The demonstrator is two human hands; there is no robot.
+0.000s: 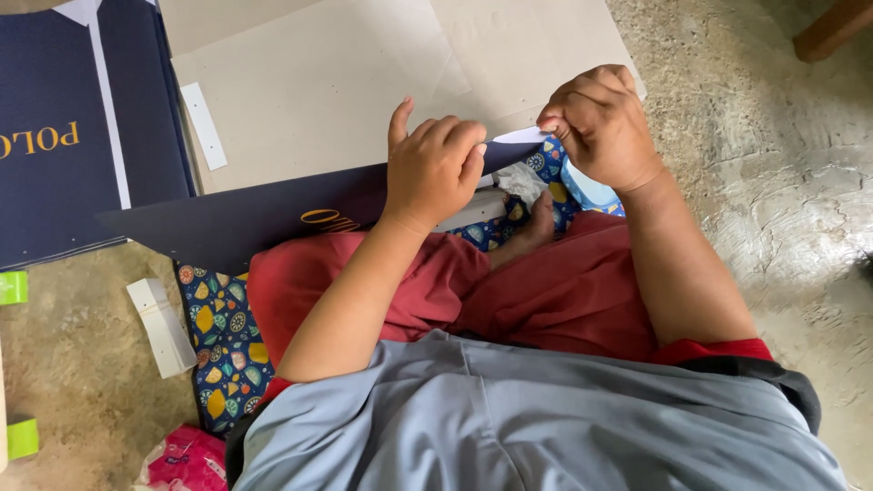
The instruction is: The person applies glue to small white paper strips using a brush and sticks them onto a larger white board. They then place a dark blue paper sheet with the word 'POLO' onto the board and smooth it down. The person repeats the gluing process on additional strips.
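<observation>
The left hand [435, 168] rests knuckles-up on a dark navy cardboard sheet [245, 218], forearm rising from the lap, fingers curled down onto the sheet's upper edge and the index finger raised. Its grip is pressed together against the sheet, pinning it rather than enclosing it. The right hand [600, 123] sits just right of the left, wrist bent, thumb and fingertips clamped together on a thin white strip [520, 135] that runs from the pinch leftward to the sheet's edge. The strip lies between the two hands, touching the sheet.

The sheet's right end is covered by both hands; its gold print is partly cut off by the left wrist. Whether the strip is stuck to the sheet cannot be told. Beyond the hands lies a grey-brown unfolded cardboard blank [327, 82] carrying a second white strip [203, 125]. Far left of the left hand, a stack of navy sheets [64, 136] runs out of frame. Below the hands, red trousers cover the lap over a patterned cloth [218, 336]. A small white folded box [162, 325] sits on the concrete floor [800, 209], left of the forearm; its contents are not visible.
</observation>
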